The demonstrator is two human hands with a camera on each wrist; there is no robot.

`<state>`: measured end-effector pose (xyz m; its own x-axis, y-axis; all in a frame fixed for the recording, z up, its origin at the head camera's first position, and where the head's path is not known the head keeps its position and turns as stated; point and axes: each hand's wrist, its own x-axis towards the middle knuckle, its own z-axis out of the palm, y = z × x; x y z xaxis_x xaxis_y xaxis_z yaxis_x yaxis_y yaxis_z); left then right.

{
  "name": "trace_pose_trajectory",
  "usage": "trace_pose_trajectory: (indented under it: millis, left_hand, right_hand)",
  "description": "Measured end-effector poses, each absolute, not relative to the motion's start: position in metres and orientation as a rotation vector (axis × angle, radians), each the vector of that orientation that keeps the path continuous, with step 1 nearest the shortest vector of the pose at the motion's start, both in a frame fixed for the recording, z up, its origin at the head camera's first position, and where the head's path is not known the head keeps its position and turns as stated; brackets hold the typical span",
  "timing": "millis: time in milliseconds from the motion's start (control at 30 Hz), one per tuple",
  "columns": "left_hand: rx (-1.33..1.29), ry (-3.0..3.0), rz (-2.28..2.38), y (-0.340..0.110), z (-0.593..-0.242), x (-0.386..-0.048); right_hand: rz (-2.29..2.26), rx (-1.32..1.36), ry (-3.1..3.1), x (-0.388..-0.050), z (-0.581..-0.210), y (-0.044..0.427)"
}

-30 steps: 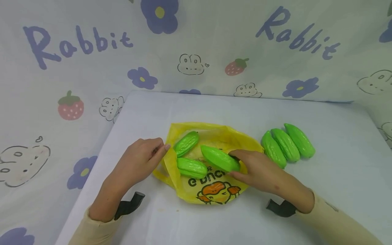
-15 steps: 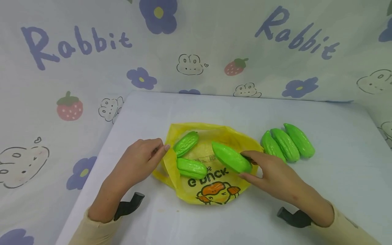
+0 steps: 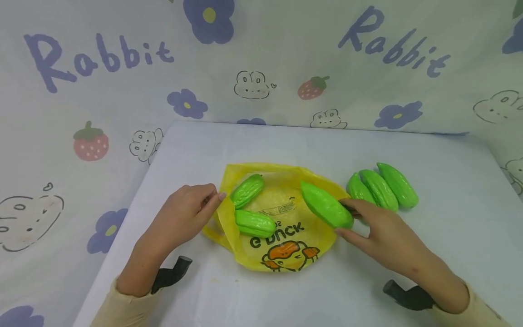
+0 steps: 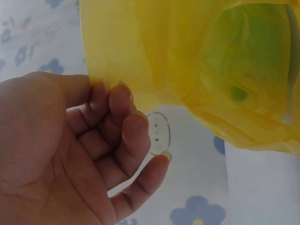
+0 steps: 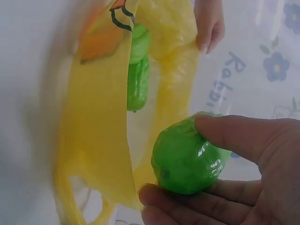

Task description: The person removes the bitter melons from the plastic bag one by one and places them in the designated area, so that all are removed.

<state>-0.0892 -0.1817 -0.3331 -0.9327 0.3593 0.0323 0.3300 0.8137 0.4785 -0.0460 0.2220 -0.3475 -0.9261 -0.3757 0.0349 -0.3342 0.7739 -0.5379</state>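
Note:
My right hand [image 3: 386,234] grips a glossy light green bitter melon [image 3: 326,206] by its near end, its pointed tip towards the far left. It hangs over the right side of the yellow plastic bag [image 3: 337,184], which lies wide open on the table. Thumb and fingers of my left hand [image 4: 101,140] pinch the bag's left edge. Inside the bag lie two more bitter melons, an upper one [image 3: 247,191] and a lower one [image 3: 255,223]. In the right wrist view the held bitter melon [image 5: 187,157] shows its blunt end, close to the bag's rim.
To the right of the bag, three bitter melons [image 3: 379,190] lie side by side on the white table [image 3: 408,156]; the right hand partly covers the nearest one. Behind the table hangs a patterned cloth [image 3: 282,50]. A bag handle loop [image 5: 89,204] shows in the right wrist view.
My right hand has carried the bitter melon rightwards, from over the bag's middle to its right side. The left hand and the other bitter melons stay in place.

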Motion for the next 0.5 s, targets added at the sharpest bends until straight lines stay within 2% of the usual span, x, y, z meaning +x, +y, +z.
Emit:
trace_pose_trajectory:
  millis: [500]
  left_hand:
    - [0.565, 2.935, 0.750, -0.182, -0.334, -0.090]
  right_hand:
    - [-0.865, -0.406, 3.029, -0.043, -0.350, 0.257]
